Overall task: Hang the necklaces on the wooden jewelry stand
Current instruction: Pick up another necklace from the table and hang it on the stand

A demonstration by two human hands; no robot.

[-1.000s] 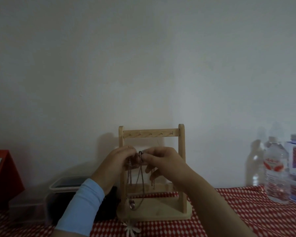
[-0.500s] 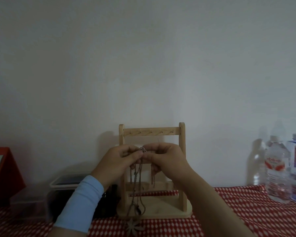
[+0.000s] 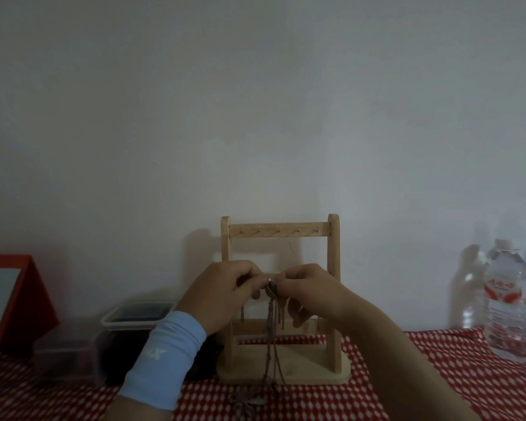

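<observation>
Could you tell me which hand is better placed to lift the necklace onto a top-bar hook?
Marginally the right hand: it pinches the necklace top below the hooks; the left hand pinches alongside.

Bench [image 3: 438, 375] covered with a red cloth in a white dot pattern, set against a pale wall. Centre: wooden jewelry stand [image 3: 316, 364], upright on its flat base, with a pale star-shaped pendant [image 3: 243, 401] lying on the cloth just in front of that base. Left: a clear lidded container [image 3: 134, 320] with dark contents, a smaller clear container [image 3: 64, 357] just beside it, and a tilted red-framed panel [image 3: 28, 299] at the far edge; right: two upright water bottles [image 3: 507, 311], side by side.
</observation>
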